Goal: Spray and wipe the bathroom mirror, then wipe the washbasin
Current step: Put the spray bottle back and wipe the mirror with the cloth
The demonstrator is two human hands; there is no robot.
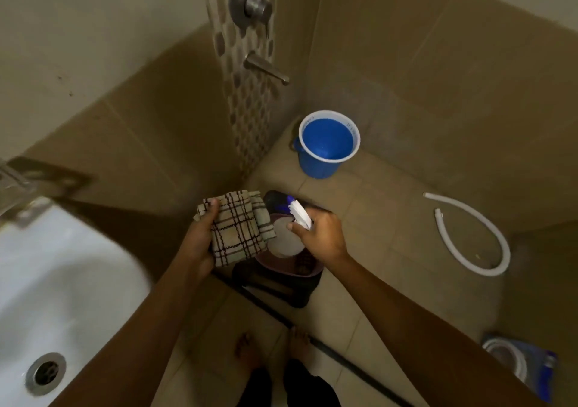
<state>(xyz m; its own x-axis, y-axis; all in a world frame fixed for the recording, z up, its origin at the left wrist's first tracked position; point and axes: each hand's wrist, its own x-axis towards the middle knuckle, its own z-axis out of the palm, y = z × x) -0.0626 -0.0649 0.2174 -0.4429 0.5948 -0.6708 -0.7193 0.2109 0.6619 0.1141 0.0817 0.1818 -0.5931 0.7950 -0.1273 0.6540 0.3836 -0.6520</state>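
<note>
**Cloth and spray bottle held above the bathroom floor**

One white washbasin (62,281) fills the lower left, its drain (46,373) showing near the bottom edge and part of a tap at its upper rim. The tiled floor (375,219) spreads to the right, with open room between the basin and the far wall. One white hose (488,244) lies curved on the tiles, well apart from the hands. One blue bucket (327,147) stands in the corner below the wall spout (266,69); what it holds cannot be told. A pink tub (291,269) sits on a dark stool below the hands, a pale round thing inside it. The left hand (200,244) grips one checked cloth (240,228), thumb and fingers clamped on it. The right hand (322,234) has its fingers curled round one spray bottle (300,213), just beside the cloth
</note>
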